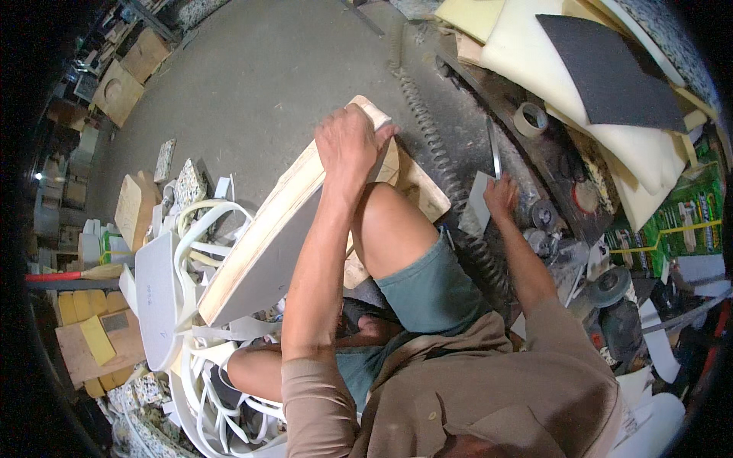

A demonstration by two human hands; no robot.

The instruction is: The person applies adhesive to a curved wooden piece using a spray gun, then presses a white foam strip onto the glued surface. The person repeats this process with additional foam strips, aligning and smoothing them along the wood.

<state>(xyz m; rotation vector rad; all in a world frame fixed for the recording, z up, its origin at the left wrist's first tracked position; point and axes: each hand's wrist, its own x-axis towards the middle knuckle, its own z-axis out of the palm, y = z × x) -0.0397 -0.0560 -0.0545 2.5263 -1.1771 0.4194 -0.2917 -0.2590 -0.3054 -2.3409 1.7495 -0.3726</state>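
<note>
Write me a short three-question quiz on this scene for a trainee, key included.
1. Multiple choice: what does the person's left hand grip?
A) a red handle
B) the upper end of a wood-edged panel
C) a green package

2. True or false: the dark sheet lies on top of a pale sheet.

3. Fill in: in the picture, a roll of ____ lies to the right of the coiled hose.

Key:
1. B
2. True
3. tape
</note>
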